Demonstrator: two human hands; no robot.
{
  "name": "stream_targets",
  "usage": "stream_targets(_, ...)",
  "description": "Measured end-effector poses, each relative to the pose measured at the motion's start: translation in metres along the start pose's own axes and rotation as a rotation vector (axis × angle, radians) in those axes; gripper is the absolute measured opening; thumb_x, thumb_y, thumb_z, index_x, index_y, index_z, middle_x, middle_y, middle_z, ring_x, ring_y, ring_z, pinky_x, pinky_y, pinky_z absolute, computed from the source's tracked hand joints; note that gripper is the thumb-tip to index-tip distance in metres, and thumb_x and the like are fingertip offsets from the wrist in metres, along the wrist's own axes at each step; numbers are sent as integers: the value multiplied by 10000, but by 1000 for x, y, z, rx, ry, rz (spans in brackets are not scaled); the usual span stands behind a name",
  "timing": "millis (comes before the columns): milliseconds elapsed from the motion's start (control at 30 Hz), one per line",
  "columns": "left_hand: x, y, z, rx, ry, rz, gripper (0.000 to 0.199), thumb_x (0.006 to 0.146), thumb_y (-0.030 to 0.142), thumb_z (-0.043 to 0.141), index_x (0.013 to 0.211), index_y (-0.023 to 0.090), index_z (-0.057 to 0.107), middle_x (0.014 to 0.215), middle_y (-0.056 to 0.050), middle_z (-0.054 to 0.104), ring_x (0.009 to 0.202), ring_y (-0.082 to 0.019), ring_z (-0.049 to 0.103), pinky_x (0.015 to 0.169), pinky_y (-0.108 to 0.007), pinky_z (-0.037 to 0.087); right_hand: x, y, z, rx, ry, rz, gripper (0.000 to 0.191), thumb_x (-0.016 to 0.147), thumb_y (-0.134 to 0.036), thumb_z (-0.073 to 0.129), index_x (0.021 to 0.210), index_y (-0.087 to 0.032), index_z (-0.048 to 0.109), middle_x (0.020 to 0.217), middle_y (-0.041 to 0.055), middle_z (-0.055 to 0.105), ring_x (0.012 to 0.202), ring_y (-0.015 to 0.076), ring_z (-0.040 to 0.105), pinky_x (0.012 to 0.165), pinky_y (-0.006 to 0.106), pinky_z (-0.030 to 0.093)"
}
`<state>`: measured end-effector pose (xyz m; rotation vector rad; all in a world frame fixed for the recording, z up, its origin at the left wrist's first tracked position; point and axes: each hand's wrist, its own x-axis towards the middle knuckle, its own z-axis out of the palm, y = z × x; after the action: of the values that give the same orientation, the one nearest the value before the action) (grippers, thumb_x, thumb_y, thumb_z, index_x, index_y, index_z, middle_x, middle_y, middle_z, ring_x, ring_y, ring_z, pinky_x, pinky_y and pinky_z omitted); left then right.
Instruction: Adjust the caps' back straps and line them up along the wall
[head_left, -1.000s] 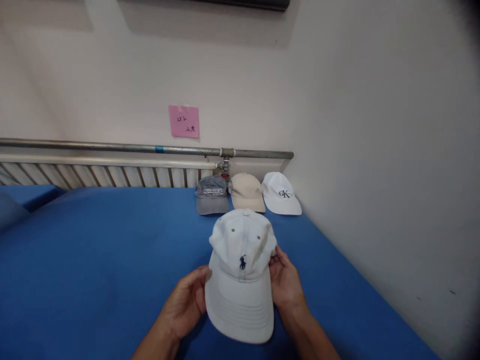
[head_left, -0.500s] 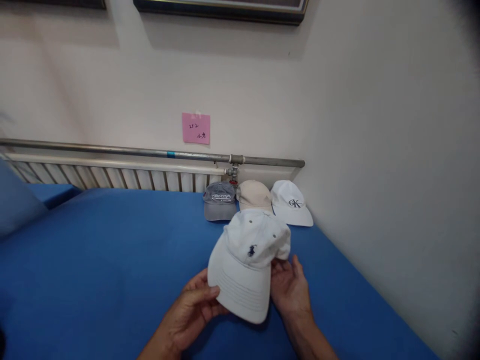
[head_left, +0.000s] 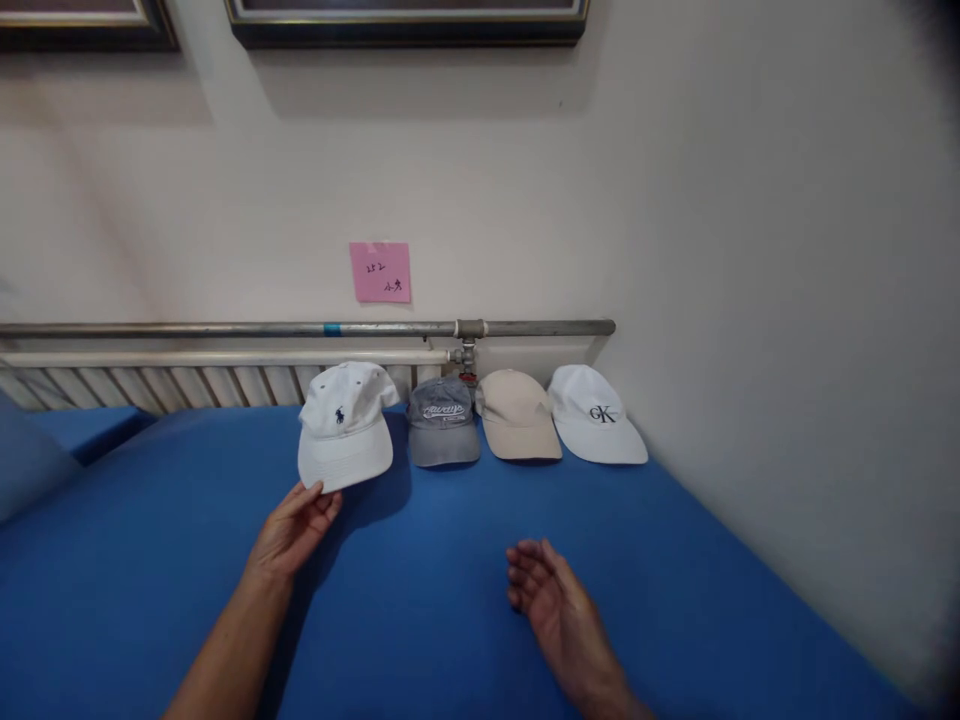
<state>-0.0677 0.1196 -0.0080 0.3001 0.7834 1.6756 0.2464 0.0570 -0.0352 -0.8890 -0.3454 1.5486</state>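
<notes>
A white cap with a small dark horse-rider logo is held by the front of its brim in my left hand, left of a row of caps. The row has a grey cap with white lettering, a beige cap and a white cap with black letters. All three face forward at the back of the blue surface. My right hand is above the blue surface, palm turned inward, fingers slightly curled and holding nothing.
Behind the caps run a metal pipe and a white radiator, with a red valve. A pink note is stuck on the wall. Picture frames hang above. The right wall borders the blue surface.
My left hand has carried the horse-logo cap left and back, beside the grey cap. My right hand has come away from it, and the beige cap is now fully uncovered.
</notes>
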Motion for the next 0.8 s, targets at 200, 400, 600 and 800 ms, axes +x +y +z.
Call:
stream_targets(200, 54, -20, 9, 1, 47, -52, 350, 825, -92, 441, 987, 129, 659, 748, -51, 705, 588, -116, 669, 559, -188, 584, 4, 1, -5, -42, -24, 31, 382, 606, -479, 833, 780, -166, 699, 765, 60, 709, 684, 183, 623, 585, 293, 476)
stream_targets(400, 62, -19, 6, 76, 116, -159, 326, 799, -117, 452, 940, 97, 654, 719, -71, 675, 542, -135, 659, 488, -182, 571, 0, 2, 1, -91, -70, 25, 394, 582, -492, 840, 750, -165, 698, 740, 68, 699, 649, 178, 599, 546, 284, 451)
stream_targets(600, 62, -11, 0, 201, 171, -139, 267, 778, -131, 485, 816, 89, 631, 719, -81, 676, 551, -135, 653, 504, -196, 569, -4, 5, 4, -144, -87, 9, 395, 588, -495, 831, 752, -165, 690, 733, 64, 688, 622, 166, 580, 521, 269, 427)
stream_targets(800, 62, -17, 1, 324, 239, 67, 316, 689, -82, 690, 904, 139, 622, 775, -27, 687, 630, -114, 648, 613, -189, 531, -4, 4, 1, -233, -132, -4, 330, 695, -470, 773, 786, -166, 681, 769, 62, 670, 654, 162, 570, 551, 272, 432)
